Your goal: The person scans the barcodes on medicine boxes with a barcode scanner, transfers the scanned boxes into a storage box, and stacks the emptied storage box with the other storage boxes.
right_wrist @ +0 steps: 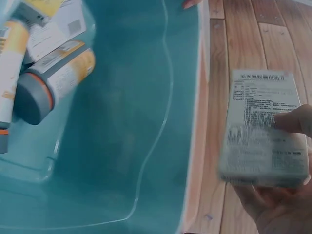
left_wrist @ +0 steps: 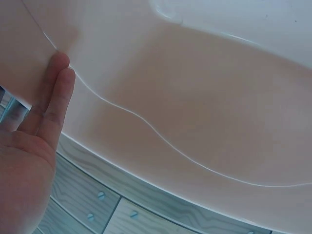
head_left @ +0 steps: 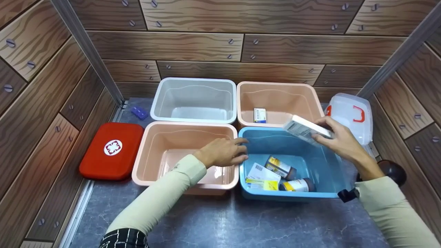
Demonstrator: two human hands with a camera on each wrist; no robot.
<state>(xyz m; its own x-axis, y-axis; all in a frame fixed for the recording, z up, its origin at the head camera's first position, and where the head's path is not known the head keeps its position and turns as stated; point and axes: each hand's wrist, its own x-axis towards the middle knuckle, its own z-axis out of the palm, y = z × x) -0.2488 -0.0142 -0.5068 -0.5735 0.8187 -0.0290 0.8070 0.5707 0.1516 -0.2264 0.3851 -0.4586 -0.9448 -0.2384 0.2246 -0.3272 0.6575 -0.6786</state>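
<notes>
My right hand holds a white printed medicine box above the back rim of the blue bin. Its thumb lies across the small print on the box's face, clearer in the right wrist view. My left hand is at the rim between the front peach bin and the blue bin, two fingers extended in the left wrist view. Inside the blue bin lie two brown bottles with yellow-and-white labels, one bottle above the other, beside white-and-yellow boxes.
Behind stand a pale grey bin and another peach bin with a small white-and-blue box. A red first-aid case lies left, near a purple item. At right are a clear-lidded box and a dark round object.
</notes>
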